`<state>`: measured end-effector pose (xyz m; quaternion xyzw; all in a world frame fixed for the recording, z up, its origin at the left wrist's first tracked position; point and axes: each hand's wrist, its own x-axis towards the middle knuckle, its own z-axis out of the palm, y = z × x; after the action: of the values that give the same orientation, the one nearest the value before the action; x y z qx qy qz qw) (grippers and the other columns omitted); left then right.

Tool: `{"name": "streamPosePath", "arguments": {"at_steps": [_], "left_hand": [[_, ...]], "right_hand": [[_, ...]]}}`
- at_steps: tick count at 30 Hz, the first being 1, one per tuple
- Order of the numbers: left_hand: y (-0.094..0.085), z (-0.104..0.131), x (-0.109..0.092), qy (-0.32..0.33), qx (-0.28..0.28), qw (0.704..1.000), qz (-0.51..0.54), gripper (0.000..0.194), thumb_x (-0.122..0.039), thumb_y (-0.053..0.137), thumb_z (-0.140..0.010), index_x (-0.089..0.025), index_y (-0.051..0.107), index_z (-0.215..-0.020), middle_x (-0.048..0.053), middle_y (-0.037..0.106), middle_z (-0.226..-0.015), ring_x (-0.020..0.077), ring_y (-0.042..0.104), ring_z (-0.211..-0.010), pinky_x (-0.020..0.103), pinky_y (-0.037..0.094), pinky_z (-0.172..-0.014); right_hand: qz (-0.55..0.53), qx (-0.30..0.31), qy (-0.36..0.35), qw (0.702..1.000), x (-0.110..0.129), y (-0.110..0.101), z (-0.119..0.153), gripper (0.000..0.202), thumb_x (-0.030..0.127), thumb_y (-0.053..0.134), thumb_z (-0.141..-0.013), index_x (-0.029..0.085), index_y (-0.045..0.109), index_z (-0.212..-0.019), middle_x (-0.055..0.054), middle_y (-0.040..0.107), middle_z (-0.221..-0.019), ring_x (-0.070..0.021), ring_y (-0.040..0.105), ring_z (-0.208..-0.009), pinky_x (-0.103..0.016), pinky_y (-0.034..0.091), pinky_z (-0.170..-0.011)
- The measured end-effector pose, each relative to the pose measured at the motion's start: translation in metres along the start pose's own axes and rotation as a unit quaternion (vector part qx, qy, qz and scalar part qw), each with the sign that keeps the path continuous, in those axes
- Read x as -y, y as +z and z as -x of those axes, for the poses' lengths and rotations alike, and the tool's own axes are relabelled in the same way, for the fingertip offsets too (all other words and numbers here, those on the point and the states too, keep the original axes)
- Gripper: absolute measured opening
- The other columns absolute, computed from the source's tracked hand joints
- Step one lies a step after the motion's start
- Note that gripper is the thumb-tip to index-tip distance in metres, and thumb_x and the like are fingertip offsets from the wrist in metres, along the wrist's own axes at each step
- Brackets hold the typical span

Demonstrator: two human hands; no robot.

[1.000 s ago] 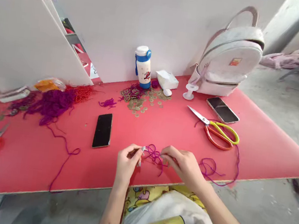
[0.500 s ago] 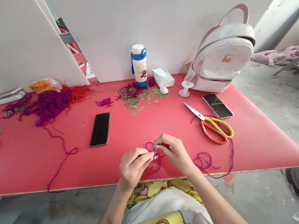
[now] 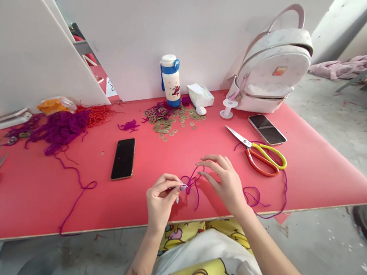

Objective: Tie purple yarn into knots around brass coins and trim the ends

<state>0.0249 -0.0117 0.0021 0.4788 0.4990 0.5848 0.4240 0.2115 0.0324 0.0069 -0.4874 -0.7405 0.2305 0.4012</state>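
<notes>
With the left hand grip pinching the looped purple cord near the tabletop front edge and the right hand grip parted beside it, uneven pulling could collapse the loops.

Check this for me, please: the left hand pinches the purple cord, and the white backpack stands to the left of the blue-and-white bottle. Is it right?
Not quite: the white backpack stands to the right of the blue-and-white bottle, as the head view shows. The left hand does pinch the purple cord.
</notes>
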Motion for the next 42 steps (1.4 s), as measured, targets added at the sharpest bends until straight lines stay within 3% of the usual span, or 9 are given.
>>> {"name": "streamPosePath", "arguments": {"at_steps": [6, 11, 15, 18, 25, 28, 32, 37, 42], "left_hand": [[-0.001, -0.004, -0.001, 0.034, -0.004, 0.996, -0.079, 0.009, -0.024, 0.074, -0.082, -0.019, 0.078, -0.075, 0.003, 0.065, -0.085, 0.0077, 0.058, -0.058, 0.016, 0.047, -0.049], [-0.008, -0.006, -0.008, 0.029, 0.032, 0.993, -0.107, 0.009, -0.023, 0.074, -0.082, -0.019, 0.078, -0.075, 0.005, 0.069, -0.09, 0.0068, 0.056, -0.054, 0.018, 0.048, -0.048], [-0.011, -0.004, -0.008, -0.043, 0.099, 0.994, 0.03, 0.02, -0.032, 0.078, -0.079, -0.017, 0.076, -0.067, 0.01, 0.076, -0.103, -0.0001, 0.039, -0.037, 0.018, 0.035, -0.035], [-0.011, -0.003, -0.008, -0.052, 0.125, 0.98, 0.143, 0.024, -0.038, 0.082, -0.075, -0.018, 0.075, -0.063, 0.008, 0.077, -0.078, 0.0001, 0.032, -0.033, 0.017, 0.025, -0.031], [-0.001, -0.015, -0.014, -0.053, 0.001, 0.99, 0.128, 0.021, -0.036, 0.083, -0.074, -0.018, 0.077, -0.065, 0.005, 0.072, -0.071, 0.001, 0.034, -0.037, 0.019, 0.025, -0.036], [0.007, -0.021, -0.01, -0.067, -0.054, 0.992, 0.088, 0.02, -0.036, 0.083, -0.073, -0.017, 0.078, -0.07, 0.002, 0.066, -0.067, 0.0027, 0.036, -0.042, 0.019, 0.027, -0.038], [0.011, -0.025, -0.005, -0.063, -0.09, 0.993, 0.037, 0.022, -0.036, 0.081, -0.076, -0.016, 0.076, -0.07, -0.002, 0.057, -0.06, 0.0045, 0.036, -0.046, 0.018, 0.029, -0.041], [0.009, -0.026, -0.006, -0.068, -0.095, 0.993, -0.003, 0.024, -0.037, 0.079, -0.077, -0.015, 0.075, -0.071, -0.002, 0.058, -0.059, 0.0051, 0.035, -0.046, 0.019, 0.028, -0.041], [0.007, -0.023, -0.008, -0.06, -0.1, 0.993, -0.024, 0.023, -0.036, 0.077, -0.079, -0.015, 0.074, -0.071, -0.002, 0.056, -0.059, 0.0054, 0.034, -0.046, 0.019, 0.028, -0.042]], "right_hand": [[-0.103, 0.069, -0.034, 0.992, 0.019, 0.006, 0.006, 0.013, 0.033, 0.062, -0.096, 0.023, 0.071, -0.094, -0.005, 0.068, -0.092, -0.0213, 0.062, -0.088, -0.035, 0.052, -0.079], [-0.101, 0.057, -0.025, 0.993, 0.008, 0.006, 0.005, 0.016, 0.028, 0.061, -0.096, 0.024, 0.072, -0.085, -0.003, 0.068, -0.084, -0.0196, 0.061, -0.081, -0.033, 0.051, -0.074], [-0.035, 0.041, -0.067, 0.996, -0.003, -0.004, -0.003, 0.019, 0.027, 0.058, -0.098, 0.024, 0.072, -0.085, -0.004, 0.071, -0.085, -0.0207, 0.059, -0.08, -0.034, 0.049, -0.074], [0.004, 0.054, -0.063, 0.997, -0.015, -0.018, -0.015, 0.02, 0.027, 0.058, -0.098, 0.024, 0.071, -0.084, -0.005, 0.07, -0.087, -0.0212, 0.06, -0.083, -0.033, 0.049, -0.074], [0.123, -0.076, 0.069, 0.987, -0.035, -0.044, -0.03, 0.014, 0.025, 0.06, -0.092, 0.024, 0.071, -0.1, -0.006, 0.064, -0.092, -0.0212, 0.06, -0.077, -0.03, 0.044, -0.061], [-0.01, -0.068, 0.052, 0.996, -0.014, -0.031, -0.016, 0.026, 0.024, 0.058, -0.092, 0.022, 0.066, -0.117, -0.006, 0.062, -0.094, -0.0179, 0.058, -0.072, -0.03, 0.048, -0.064], [-0.187, 0.086, 0.028, 0.978, 0.025, 0.002, 0.013, 0.022, 0.024, 0.055, -0.097, 0.022, 0.072, -0.111, -0.003, 0.063, -0.08, -0.0157, 0.058, -0.068, -0.027, 0.049, -0.066], [-0.157, 0.095, 0.065, 0.981, 0.042, 0.042, 0.034, 0.046, 0.017, 0.053, -0.093, 0.022, 0.056, -0.139, -0.001, 0.062, -0.082, -0.0153, 0.055, -0.065, -0.026, 0.049, -0.064], [-0.139, 0.065, 0.099, 0.983, 0.04, 0.051, 0.029, 0.039, 0.018, 0.059, -0.089, 0.022, 0.058, -0.128, 0.002, 0.065, -0.078, -0.0126, 0.051, -0.055, -0.023, 0.045, -0.057]]}}
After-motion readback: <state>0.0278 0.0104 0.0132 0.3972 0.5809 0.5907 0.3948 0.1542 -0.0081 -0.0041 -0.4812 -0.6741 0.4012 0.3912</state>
